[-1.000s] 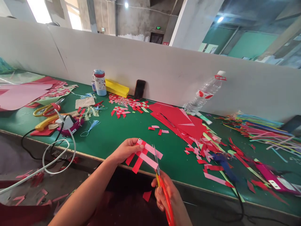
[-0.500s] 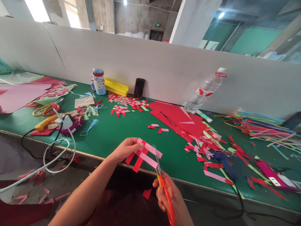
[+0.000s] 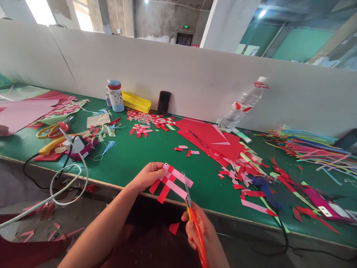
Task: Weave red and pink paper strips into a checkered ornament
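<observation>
My left hand pinches the corner of a small woven piece of pink and red paper strips, held over the table's front edge. Its loose strip ends fan out downward and to the right. My right hand is closed round the red and yellow handles of a pair of scissors. The blades point up and away, lying at the ends of the pink strips; whether they touch the paper cannot be told. A red scrap lies below, under the table edge.
On the green table are red sheets, paper scraps, coloured strips, a tilted plastic bottle, a phone, a flask and other scissors. A white cable hangs at the left; a partition stands behind.
The view has shifted very slightly. Both hands, the woven paper and the scissors keep almost the same positions.
</observation>
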A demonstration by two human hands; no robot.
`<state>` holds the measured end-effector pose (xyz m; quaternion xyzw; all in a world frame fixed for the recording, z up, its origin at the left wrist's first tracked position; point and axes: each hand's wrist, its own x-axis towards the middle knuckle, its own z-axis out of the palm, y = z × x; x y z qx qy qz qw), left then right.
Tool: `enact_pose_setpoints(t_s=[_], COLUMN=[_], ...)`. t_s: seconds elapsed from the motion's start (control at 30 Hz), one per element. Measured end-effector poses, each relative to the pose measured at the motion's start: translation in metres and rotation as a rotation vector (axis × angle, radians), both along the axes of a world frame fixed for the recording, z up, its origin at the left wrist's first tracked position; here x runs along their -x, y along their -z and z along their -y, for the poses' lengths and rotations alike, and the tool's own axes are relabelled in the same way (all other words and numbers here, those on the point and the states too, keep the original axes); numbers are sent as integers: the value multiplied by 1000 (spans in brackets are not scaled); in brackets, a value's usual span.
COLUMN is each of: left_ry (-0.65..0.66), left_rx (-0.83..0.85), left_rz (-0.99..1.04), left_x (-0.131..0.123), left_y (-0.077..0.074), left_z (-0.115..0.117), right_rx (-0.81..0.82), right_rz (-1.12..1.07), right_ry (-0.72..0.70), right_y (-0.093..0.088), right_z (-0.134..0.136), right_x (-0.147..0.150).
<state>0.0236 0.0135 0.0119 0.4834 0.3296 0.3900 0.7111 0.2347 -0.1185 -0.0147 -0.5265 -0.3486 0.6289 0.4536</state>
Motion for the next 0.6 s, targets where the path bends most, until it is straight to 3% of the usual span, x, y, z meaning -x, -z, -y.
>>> enact_pose_setpoints(t_s=[0.2,0.4,0.6], left_ry=[1,6,8], left_rx=[-13,-11,6], left_rz=[-19,-36,-49], left_x=[0,-1,-1], left_y=[-1,0,-5], left_z=[0,-1,0], right_rx=[6,-38,-16], right_rz=[23,51,62], right_ry=[20,209,229], right_y=[2,29,39], right_z=[2,4,4], right_x=[2,9,10])
